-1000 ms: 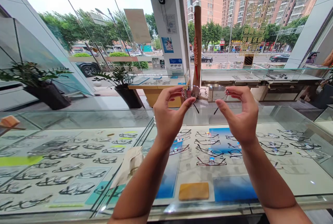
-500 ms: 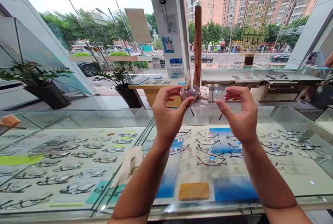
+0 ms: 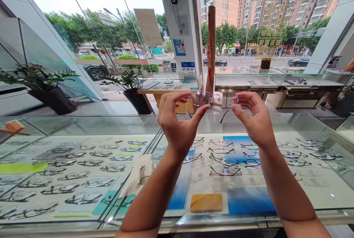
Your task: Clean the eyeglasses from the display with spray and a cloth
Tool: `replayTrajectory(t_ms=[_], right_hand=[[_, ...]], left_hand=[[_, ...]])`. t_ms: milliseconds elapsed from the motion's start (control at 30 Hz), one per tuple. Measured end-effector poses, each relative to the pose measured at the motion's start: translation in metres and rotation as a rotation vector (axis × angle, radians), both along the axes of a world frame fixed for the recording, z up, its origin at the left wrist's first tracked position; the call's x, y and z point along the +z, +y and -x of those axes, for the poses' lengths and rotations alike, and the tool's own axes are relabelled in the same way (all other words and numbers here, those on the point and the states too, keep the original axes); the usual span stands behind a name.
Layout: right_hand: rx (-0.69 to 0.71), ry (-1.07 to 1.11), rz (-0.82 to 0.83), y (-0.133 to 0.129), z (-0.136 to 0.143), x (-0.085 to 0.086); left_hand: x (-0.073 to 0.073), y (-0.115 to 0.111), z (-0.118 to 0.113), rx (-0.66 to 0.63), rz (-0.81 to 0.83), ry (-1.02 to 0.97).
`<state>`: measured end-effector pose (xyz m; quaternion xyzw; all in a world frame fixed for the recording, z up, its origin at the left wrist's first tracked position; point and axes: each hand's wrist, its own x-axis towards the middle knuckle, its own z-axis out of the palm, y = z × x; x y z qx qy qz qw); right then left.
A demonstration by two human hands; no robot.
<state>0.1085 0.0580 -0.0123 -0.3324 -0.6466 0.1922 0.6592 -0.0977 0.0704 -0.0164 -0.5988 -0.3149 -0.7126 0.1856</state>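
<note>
The left thumb [image 3: 201, 111] lies along the lower edge of one lens [image 3: 200, 99], with the index finger curled higher, at that end of the glasses [image 3: 205, 99]; the left hand [image 3: 177, 120] grasps them lightly, thumb and index well parted. The right hand [image 3: 256, 120] pinches the other end more closely, right thumb [image 3: 240, 112] and index nearly together, the remaining fingers loosely bent. Whether the left thumb presses on the lens itself, I cannot tell

To do this hold well, I would grip by the rim and hinges only, as skin on the lens would likely smear it. The frame looks thin, so an even, gentle pull from both sides should suit it; a twist could bend it. A dark temple [image 3: 224, 117] hangs below the right thumb, best left free

The glasses are in the air between the hands, above the counter [image 3: 328, 201]. Under its glass lie rows of frames [image 3: 225, 172] and a tan block [image 3: 206, 202], with a crumpled cloth [image 3: 139, 173] left of the left forearm
</note>
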Motion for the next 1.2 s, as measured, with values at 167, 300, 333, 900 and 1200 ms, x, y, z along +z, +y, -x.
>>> replayTrajectory(t_ms=[167,300,333,900,1200], right_hand=[[0.02,-0.002,0.007,0.003,-0.001,-0.001],[-0.011,-0.01,-0.018,0.003,-0.001,-0.001],[-0.034,-0.013,-0.035,0.002,0.0,-0.001],[-0.495,-0.314,-0.526,-0.015,0.007,0.003],[-0.525,-0.356,-0.561,-0.017,0.007,0.004]], left_hand=[[0.001,-0.001,-0.001,0.012,-0.043,0.012],[0.0,0.0,0.0,-0.026,-0.003,-0.012],[0.0,0.001,0.0,-0.051,0.031,-0.027],[-0.01,0.024,-0.002,-0.613,0.522,-0.217],[-0.011,0.021,-0.005,-0.539,0.467,-0.195]])
